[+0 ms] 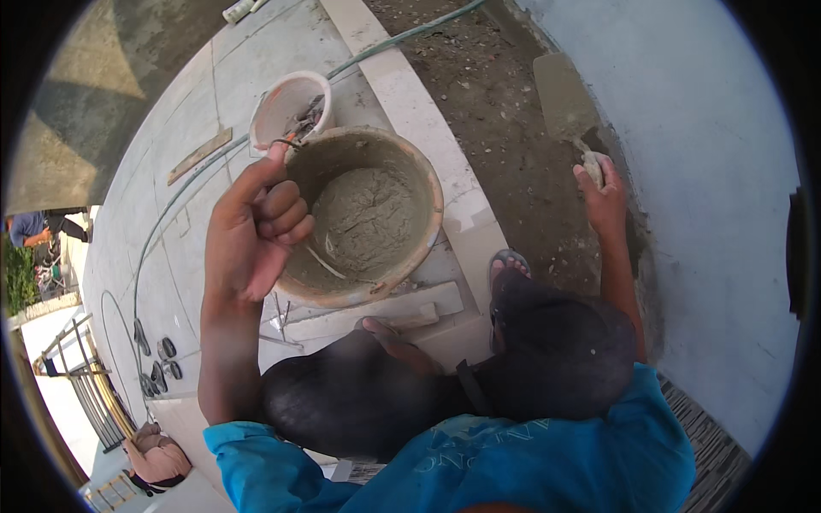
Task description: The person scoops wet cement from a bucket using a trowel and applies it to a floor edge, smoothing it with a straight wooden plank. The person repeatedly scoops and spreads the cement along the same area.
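My right hand (605, 201) grips the handle of a trowel (564, 96). Its broad blade, grey with mortar, points away from me, beside the foot of the pale wall. My left hand (261, 218) is raised over the left rim of a round tub (436, 205), with its fingers curled in and the thumb upward. A dark curved piece (286, 143) shows at the thumb tip; whether the hand holds anything is hidden. Wet grey mortar (366, 214) lies in the tub, its surface rough.
A small white bucket (269, 111) with scraps stands behind the tub. A green hose (402, 36) crosses the tiles. Boards (376, 312) lie near my feet. A pale ledge (402, 94) borders the dirt strip (505, 128); the wall (684, 171) rises at right. Sandals (158, 368) lie left.
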`<state>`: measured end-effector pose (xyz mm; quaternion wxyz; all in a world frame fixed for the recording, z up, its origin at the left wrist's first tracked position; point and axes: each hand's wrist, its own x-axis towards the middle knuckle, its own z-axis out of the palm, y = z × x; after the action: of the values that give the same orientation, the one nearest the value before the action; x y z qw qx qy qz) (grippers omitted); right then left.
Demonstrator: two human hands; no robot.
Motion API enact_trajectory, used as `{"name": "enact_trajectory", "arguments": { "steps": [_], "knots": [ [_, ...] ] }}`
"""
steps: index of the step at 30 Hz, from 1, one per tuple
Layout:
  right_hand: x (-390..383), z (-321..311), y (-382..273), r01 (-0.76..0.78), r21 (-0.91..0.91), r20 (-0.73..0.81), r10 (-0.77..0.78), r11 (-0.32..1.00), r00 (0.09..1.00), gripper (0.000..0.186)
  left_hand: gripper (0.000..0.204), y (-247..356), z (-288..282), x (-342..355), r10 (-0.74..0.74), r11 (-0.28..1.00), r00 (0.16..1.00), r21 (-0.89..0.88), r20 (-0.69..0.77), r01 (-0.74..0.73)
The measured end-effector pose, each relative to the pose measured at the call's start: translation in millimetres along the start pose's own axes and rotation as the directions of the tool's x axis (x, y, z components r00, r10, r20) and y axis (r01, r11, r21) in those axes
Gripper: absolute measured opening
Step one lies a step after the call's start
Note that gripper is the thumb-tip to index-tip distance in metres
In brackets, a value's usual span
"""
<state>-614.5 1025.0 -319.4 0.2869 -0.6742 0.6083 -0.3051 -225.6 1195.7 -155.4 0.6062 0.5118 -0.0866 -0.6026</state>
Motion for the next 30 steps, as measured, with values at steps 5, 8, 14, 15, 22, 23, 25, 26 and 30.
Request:
{"name": "enact_trajectory", "arguments": {
  "steps": [5, 8, 14, 15, 22, 23, 25, 26, 30],
  "knots": [
    [-72.8, -44.7, 165.4, -0.241, -0.148, -0.199, 0.21, 0.959, 0.957, 0.047, 0.026, -17.0, 96.2, 68.0, -0.043, 0.991, 0.997, 0.127, 0.062, 0.035],
    [-141.1, -49.6, 216.4, -0.429, -0.296, -0.198, 0.385, 0.853, 0.901, 0.048, 0.026, -36.0, 105.4, 80.4, -0.017, 0.981, 1.0, 0.192, 0.008, 0.015],
    [-189.6, -20.0, 287.6, -0.549, -0.353, -0.087, 0.558, 0.758, 0.825, 0.053, 0.026, -63.2, 104.4, 118.5, 0.005, 0.979, 0.999, 0.203, 0.05, -0.015],
    [-181.4, -16.9, 293.2, -0.554, -0.352, -0.077, 0.567, 0.754, 0.82, 0.054, 0.026, -63.0, 103.2, 121.3, -0.01, 0.984, 0.996, 0.179, 0.087, -0.006],
    [-121.9, 22.4, 345.0, -0.532, -0.361, -0.02, 0.564, 0.766, 0.825, 0.057, 0.028, -62.4, 97.0, 155.8, -0.112, 0.988, 0.954, 0.133, 0.278, 0.078],
    [-110.8, 27.5, 352.9, -0.519, -0.364, -0.035, 0.546, 0.773, 0.837, 0.057, 0.028, -53.1, 86.7, 163.6, -0.14, 0.987, 0.927, 0.125, 0.347, 0.103],
    [-93.7, 31.5, 358.6, -0.533, -0.383, -0.029, 0.567, 0.755, 0.823, 0.057, 0.029, -46.7, 71.8, 171.6, -0.13, 0.987, 0.953, 0.125, 0.275, 0.098],
    [-80.9, 32.1, 355.2, -0.551, -0.392, 0.001, 0.599, 0.737, 0.8, 0.057, 0.03, -42.9, 72.4, 168.5, -0.122, 0.986, 0.971, 0.141, 0.207, 0.094],
    [-67.1, 29.3, 376.5, -0.53, -0.436, 0.0, 0.589, 0.727, 0.808, 0.058, 0.028, -42.3, 45.3, 165.9, -0.126, 0.977, 0.983, 0.188, 0.13, 0.1]
  ]
}}
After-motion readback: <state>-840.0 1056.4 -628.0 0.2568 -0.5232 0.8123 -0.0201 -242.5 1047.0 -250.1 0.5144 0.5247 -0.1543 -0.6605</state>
